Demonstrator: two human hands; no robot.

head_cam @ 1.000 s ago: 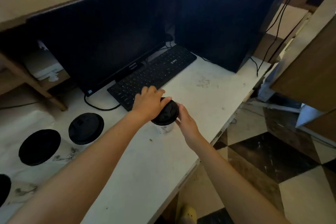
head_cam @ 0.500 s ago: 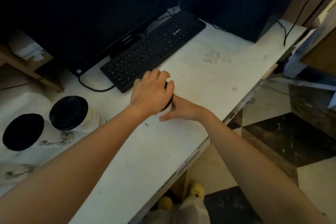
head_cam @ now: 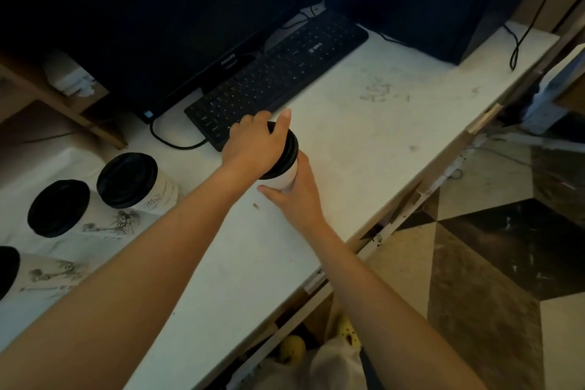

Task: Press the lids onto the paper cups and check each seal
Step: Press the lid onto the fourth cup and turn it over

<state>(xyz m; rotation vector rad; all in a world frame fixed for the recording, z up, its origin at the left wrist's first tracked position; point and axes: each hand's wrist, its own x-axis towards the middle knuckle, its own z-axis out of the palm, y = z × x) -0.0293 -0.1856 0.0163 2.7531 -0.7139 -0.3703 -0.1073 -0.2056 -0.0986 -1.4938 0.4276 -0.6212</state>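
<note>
Head view: lidded cups (head_cam: 126, 179) stand far left, well apart. Left hand (head_cam: 253, 149) curls over black lid (head_cam: 292, 149), palm straight above the upright paper cup (head_cam: 286, 176) on white desk (head_cam: 364, 149). Right hand (head_cam: 299, 196) wraps the cup's wall from near side. Likely push: straight down.

On white surface (head_cam: 364, 142): one paper cup (head_cam: 286, 175), gripped low by right hand (head_cam: 297, 196); black lid (head_cam: 290, 149) under curled left hand (head_cam: 253, 146); black keyboard (head_cam: 278, 79) just behind.
</note>
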